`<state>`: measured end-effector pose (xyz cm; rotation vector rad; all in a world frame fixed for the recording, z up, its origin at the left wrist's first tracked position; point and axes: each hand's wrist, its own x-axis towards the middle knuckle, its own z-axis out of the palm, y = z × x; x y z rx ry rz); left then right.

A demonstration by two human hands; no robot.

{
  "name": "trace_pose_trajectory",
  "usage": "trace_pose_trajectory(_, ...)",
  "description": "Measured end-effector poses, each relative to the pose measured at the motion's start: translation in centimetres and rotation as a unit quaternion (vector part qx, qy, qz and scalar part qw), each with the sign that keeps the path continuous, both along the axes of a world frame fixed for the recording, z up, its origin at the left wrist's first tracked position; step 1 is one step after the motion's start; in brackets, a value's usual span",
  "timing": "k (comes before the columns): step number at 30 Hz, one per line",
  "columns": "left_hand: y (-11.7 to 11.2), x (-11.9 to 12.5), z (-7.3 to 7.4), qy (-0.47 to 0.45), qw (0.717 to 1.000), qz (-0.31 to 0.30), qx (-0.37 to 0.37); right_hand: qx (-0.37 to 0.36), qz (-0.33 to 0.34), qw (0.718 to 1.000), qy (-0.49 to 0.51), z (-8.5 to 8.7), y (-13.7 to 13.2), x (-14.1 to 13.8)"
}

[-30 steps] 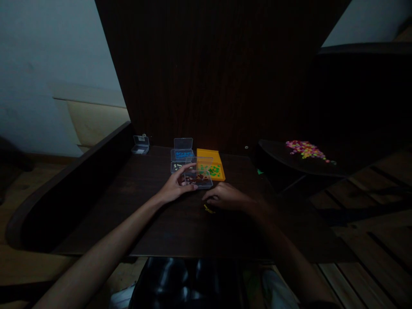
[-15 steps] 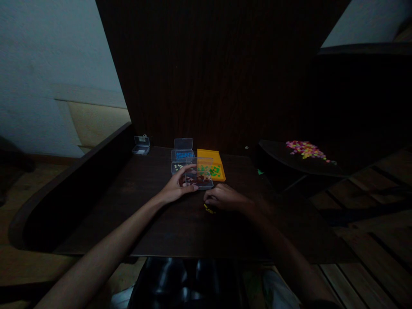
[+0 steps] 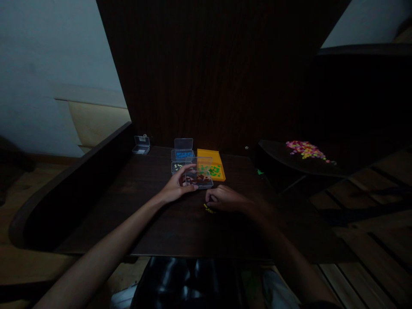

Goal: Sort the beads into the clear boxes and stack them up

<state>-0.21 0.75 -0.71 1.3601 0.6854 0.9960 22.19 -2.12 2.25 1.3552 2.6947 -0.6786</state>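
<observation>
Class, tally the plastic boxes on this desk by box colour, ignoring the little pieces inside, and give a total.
Clear boxes: 4
Orange boxes: 1
Total: 5

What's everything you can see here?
Table: one, dark, centre
Brown-piece box: one, clear, nearest
Pale-piece box: one, clear, behind it
Blue-piece box: one, clear, behind that
Small box: one, clear, far left corner
Case: one, orange, right of the boxes
Green pieces: many, green, in the case
Yellow pieces: several, yellow, tabletop middle
Shelf: one, dark, right
Beads: many, mostly pink and yellow, on the shelf
Green scrap: one, green, table's right
Back panel: one, dark, behind the table
Wall: one, pale, left
Floor: one, brown, below
Left hand: one, around the brown-piece box
Right hand: one, at the yellow pieces
</observation>
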Motion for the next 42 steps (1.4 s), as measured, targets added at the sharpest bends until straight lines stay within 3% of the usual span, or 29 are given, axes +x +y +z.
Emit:
trace_pose_trajectory(8, 0.0, 0.0, 0.1, 0.013, 1.0, 0.002, 0.004, -0.027, -0.026, 0.99, 0.136, 2.0, -0.4, 0.7)
trace_pose_trajectory(11, 0.0, 0.0, -0.1, 0.015, 1.0, -0.011, 0.009, 0.012, -0.03, 0.983, 0.179, 3.1, 0.0, 0.9)
trace_pose_trajectory(15, -0.2, 0.2, -0.2, 0.007, 0.999, -0.033, 0.004, 0.09, -0.031, 0.984, 0.149, 3.9, 1.2, 0.2)
trace_pose_trajectory(20, -0.4, 0.2, 0.2, 0.001, 0.999, -0.048, 0.008, 0.133, -0.023, 0.985, 0.109, 3.2, 2.3, -0.6)
trace_pose_trajectory(28, -0.5, 0.2, 0.6, 0.011, 0.999, -0.042, 0.016, 0.173, -0.028, 0.969, 0.172, 3.1, 2.0, -1.1)
trace_pose_trajectory(42, -0.4, 0.2, 0.6, -0.001, 0.999, -0.045, 0.011, 0.165, 0.019, 0.976, 0.143, 2.8, 2.9, -1.1)
